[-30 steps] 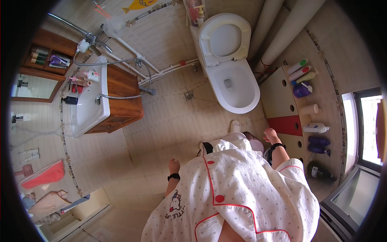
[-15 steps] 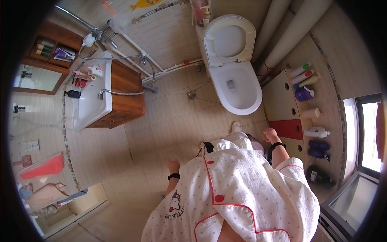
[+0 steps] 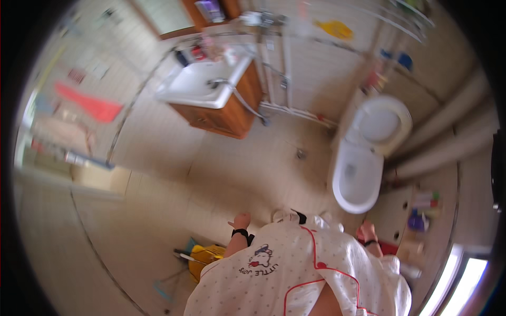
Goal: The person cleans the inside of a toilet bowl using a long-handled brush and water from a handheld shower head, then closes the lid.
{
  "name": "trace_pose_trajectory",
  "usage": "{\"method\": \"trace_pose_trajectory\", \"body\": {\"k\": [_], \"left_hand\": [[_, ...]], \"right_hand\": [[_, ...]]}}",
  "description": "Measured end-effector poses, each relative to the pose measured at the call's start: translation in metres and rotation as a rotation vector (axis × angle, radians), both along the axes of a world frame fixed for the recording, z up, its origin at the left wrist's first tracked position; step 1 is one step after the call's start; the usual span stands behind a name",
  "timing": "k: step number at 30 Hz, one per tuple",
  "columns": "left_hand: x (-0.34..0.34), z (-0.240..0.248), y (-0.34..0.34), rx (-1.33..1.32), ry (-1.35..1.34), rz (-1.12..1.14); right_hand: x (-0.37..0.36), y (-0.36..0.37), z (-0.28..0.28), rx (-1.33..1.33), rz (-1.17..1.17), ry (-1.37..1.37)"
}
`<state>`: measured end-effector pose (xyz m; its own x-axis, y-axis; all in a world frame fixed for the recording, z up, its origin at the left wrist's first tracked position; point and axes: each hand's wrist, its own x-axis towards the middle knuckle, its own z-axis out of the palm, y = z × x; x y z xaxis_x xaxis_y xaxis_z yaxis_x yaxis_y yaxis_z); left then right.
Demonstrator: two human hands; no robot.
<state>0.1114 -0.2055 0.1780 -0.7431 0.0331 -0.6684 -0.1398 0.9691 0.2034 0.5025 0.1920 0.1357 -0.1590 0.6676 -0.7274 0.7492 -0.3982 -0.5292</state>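
My left hand (image 3: 241,221) hangs over the tiled floor on the left of my body, with a black band on its wrist. Its thumb stands apart from the loosely bent fingers, and nothing shows in it. On the right, my right hand (image 3: 366,230) is down by the toilet's front end, also with a dark wristband. Its fingers look curled in, blurred, with nothing visible in them. Just ahead of that hand is the white toilet (image 3: 348,195), lid and seat raised. Close to my left forearm is a yellow container-like object (image 3: 203,258) with a white handle-like stick, partly hidden by my shirt.
A white washbasin (image 3: 192,87) on a wooden cabinet (image 3: 232,118) stands ahead to the left. A floor drain (image 3: 301,153) lies between it and the toilet. Several bottles (image 3: 419,221) line a ledge at right. A red cloth-like item (image 3: 89,101) hangs at far left.
My view has turned and moved, so basin and toilet now sit farther right. The yellow object has come into view by my left forearm. Both hands still hang at my sides.
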Motion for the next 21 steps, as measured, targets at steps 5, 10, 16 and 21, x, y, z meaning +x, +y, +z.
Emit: {"method": "trace_pose_trajectory", "body": {"k": [5, 10, 16, 21], "left_hand": [[0.011, -0.012, -0.059, 0.095, 0.143, 0.248], [0.024, -0.034, -0.143, 0.049, 0.097, 0.442], [0.069, -0.079, -0.241, 0.028, 0.075, 0.754], [0.090, -0.074, -0.264, 0.054, -0.045, 0.850]], "right_hand": [[-0.058, 0.000, -0.009, -0.173, 0.022, -0.132], [-0.168, -0.016, -0.017, -0.203, 0.168, -0.131], [-0.294, -0.064, -0.027, -0.245, 0.740, -0.104], [-0.378, -0.091, -0.015, -0.235, 0.821, -0.024]]}}
